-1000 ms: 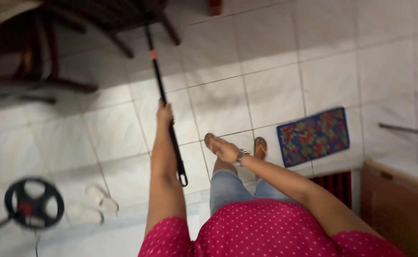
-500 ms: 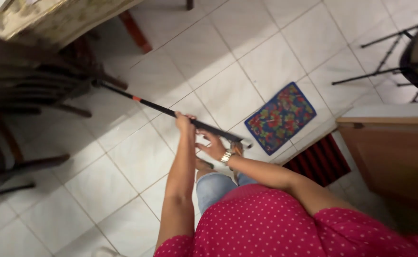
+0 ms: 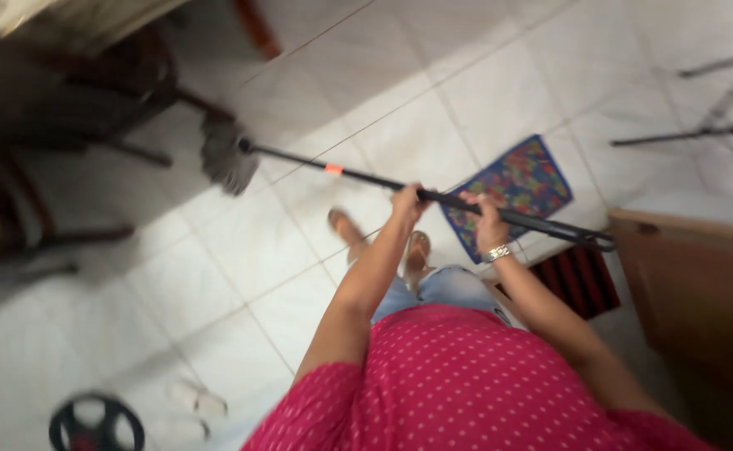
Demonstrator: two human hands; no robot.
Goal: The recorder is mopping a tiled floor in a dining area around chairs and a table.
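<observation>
I hold a long black mop pole [image 3: 358, 176] with an orange band, nearly level across the view. My left hand [image 3: 408, 203] grips its middle. My right hand [image 3: 487, 226], with a wristwatch below it, grips the pole closer to its handle end at the right. The grey mop head [image 3: 226, 156] rests on the white tiled floor [image 3: 500, 100] at the left, just in front of dark wooden chair legs [image 3: 145, 125]. My sandalled feet [image 3: 345, 225] stand below the pole.
A colourful floral mat [image 3: 523, 177] lies on the tiles behind my right hand. A red ribbed mat [image 3: 582, 280] and a brown wooden cabinet [image 3: 700, 292] are at the right. Black metal legs [image 3: 684, 134] stand upper right. A black round fan base [image 3: 97, 424] sits lower left beside white slippers [image 3: 197, 402].
The mop head has come out from under the chairs toward me. My right hand, which was free a second ago, has closed on the pole. The view has swung and blurred.
</observation>
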